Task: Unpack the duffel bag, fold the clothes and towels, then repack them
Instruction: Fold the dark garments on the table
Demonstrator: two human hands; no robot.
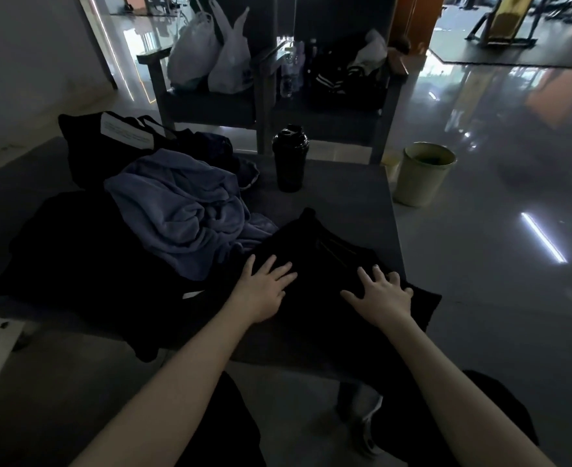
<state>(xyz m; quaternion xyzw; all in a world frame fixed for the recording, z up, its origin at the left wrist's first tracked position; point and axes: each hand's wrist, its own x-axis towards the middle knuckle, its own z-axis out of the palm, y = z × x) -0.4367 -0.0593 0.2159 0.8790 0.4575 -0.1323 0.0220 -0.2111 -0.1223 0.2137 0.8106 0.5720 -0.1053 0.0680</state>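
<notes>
A black garment (pixel 325 244) lies flat on the near right part of the dark table (pixel 355 193). My left hand (pixel 264 288) rests flat on its left side, fingers spread. On its right side my right hand (pixel 382 294) presses down, fingers apart too. A crumpled blue-grey towel (pixel 183 210) is heaped to the left, touching the garment. Behind the towel stands the black duffel bag (pixel 109 143) with a white label. More black cloth (pixel 68 251) spreads over the table's left part; its folds are too dark to make out.
A black shaker bottle (pixel 289 160) stands upright at the table's far side. A pale green bin (pixel 424 173) sits on the floor off the right corner. Beyond the table, chairs (pixel 210 106) hold white plastic bags (pixel 210 52), bottles and dark clothing.
</notes>
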